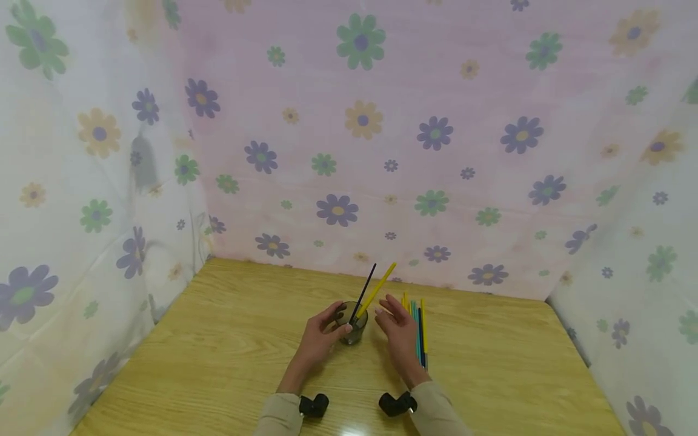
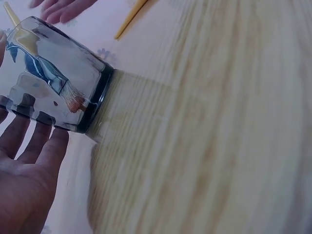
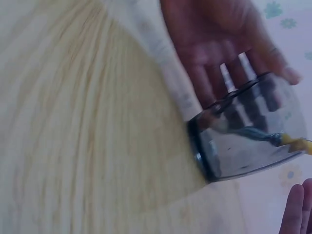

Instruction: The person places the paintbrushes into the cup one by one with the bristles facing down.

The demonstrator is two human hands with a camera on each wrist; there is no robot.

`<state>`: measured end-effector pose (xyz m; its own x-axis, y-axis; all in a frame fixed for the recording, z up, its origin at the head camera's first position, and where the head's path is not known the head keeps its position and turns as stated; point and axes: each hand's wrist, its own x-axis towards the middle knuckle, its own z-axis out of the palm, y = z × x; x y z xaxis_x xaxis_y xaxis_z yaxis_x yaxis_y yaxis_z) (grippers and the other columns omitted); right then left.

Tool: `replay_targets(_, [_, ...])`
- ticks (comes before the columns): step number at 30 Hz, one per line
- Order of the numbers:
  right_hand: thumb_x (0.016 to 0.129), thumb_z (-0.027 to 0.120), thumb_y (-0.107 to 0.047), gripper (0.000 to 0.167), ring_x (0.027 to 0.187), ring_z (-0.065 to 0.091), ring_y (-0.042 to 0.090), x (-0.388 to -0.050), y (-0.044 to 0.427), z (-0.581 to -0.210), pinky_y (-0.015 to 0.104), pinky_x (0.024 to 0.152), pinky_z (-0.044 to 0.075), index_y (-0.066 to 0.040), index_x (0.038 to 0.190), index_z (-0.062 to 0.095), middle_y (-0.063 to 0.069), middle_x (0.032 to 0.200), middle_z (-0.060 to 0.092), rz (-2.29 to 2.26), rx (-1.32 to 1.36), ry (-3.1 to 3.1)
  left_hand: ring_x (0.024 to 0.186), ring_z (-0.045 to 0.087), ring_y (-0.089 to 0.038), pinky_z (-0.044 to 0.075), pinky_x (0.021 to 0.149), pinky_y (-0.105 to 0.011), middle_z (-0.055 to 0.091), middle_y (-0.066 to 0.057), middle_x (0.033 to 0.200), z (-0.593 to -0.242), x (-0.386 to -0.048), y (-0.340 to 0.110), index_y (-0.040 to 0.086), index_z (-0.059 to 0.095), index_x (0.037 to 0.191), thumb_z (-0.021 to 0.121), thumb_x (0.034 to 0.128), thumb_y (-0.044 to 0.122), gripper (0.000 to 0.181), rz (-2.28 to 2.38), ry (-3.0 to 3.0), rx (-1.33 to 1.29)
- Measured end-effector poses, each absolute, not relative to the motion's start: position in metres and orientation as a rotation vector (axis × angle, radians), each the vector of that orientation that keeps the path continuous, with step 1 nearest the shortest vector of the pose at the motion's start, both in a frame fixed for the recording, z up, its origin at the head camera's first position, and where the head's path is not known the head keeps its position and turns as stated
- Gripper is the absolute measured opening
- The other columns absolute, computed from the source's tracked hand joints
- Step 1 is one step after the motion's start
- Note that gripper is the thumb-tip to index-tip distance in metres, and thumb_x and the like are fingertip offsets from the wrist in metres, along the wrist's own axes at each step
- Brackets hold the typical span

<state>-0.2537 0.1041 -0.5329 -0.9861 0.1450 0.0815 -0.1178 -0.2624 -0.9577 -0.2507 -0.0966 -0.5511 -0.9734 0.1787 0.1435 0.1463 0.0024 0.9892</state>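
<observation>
A smoky clear glass (image 1: 351, 339) stands on the table, and my left hand (image 1: 317, 339) holds it from the left with the thumb near the rim. Inside lean a yellow-handled paintbrush (image 1: 377, 290) and a thin dark-handled one (image 1: 366, 284). Bristles of a brush (image 2: 73, 97) rest toward the glass's base in the left wrist view. My right hand (image 1: 400, 336) hovers just right of the glass with loosely bent fingers, holding nothing. Its fingers (image 3: 295, 207) show at the lower right corner of the right wrist view, apart from the glass.
Several more paintbrushes with yellow, teal and dark handles (image 1: 422, 327) lie on the table beside my right hand, partly hidden by it. The wood-grain table (image 1: 229, 339) is bordered by flower-patterned cloth (image 1: 305, 121) at the back and both sides.
</observation>
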Motion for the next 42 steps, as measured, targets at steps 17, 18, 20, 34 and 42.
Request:
replay_targets(17, [0.102,0.063,-0.013,0.06,0.102,0.067,0.007,-0.238,0.183,-0.538,0.027,0.096,0.058,0.004,0.154,0.038,0.001,0.124,0.064,2.579,-0.376,-1.681,0.141,0.047,-0.035,0.035,0.118,-0.057,0.053,-0.014,0.151,-0.551,-0.251,-0.097,0.006,0.047,0.152,0.072,0.0956,0.013,0.063,2.16,2.225,0.348])
replay_targets(18, [0.103,0.063,-0.014,0.061,0.103,0.067,0.008,-0.238,0.189,-0.539,0.028,0.096,0.058,0.004,0.154,0.037,0.0,0.122,0.064,2.577,-0.391,-1.691,0.141,0.047,-0.036,0.035,0.118,-0.058,0.053,-0.015,0.151,-0.551,-0.251,-0.097,0.005,0.047,0.152,0.072,0.0957,0.013,0.062,2.161,2.231,0.352])
replay_targets(20, [0.102,0.063,-0.014,0.061,0.103,0.068,0.008,-0.239,0.2,-0.541,0.027,0.095,0.058,0.004,0.154,0.037,-0.001,0.12,0.067,2.581,-0.441,-1.702,0.141,0.047,-0.037,0.035,0.118,-0.058,0.052,-0.016,0.151,-0.551,-0.25,-0.097,0.004,0.046,0.152,0.072,0.0957,0.011,0.062,2.16,2.232,0.351])
replay_targets(34, [0.101,0.063,-0.005,0.045,0.083,0.072,0.011,-0.24,0.232,-0.544,0.029,0.076,0.064,0.01,0.141,0.051,0.006,0.099,0.073,2.359,-0.573,-2.074,0.14,0.048,-0.036,0.034,0.118,-0.06,0.052,-0.018,0.151,-0.549,-0.251,-0.096,0.003,0.046,0.152,0.072,0.0954,0.012,0.063,2.155,2.229,0.349])
replay_targets(42, [0.098,0.064,-0.003,0.038,0.079,0.071,0.013,-0.244,0.229,-0.54,0.029,0.069,0.064,0.013,0.132,0.057,0.015,0.101,0.073,2.137,-0.517,-2.316,0.14,0.049,-0.036,0.035,0.117,-0.06,0.052,-0.019,0.151,-0.548,-0.249,-0.096,0.004,0.046,0.153,0.072,0.0958,0.011,0.063,2.152,2.238,0.348])
